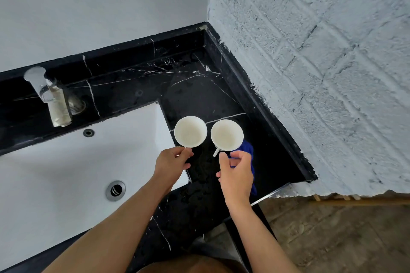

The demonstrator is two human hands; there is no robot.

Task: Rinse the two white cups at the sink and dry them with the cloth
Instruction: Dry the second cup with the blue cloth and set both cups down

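Note:
Two white cups stand upright side by side on the black marble counter, just right of the sink. My left hand point(172, 162) pinches the left cup point(190, 132) at its handle, which my fingers hide. The right cup point(226, 134) has its handle pointing toward me. My right hand point(236, 173) hovers at that handle with thumb and forefinger curved and apart, holding nothing. A blue cloth point(248, 147) lies on the counter under my right hand, partly hidden by it and by the right cup.
The white sink point(55, 173) with a drain point(115, 190) fills the left. A chrome tap point(47, 95) stands at its back edge. A rough painted brick wall point(321, 73) bounds the counter point(199, 86) on the right. Water drops lie on the counter near my hands.

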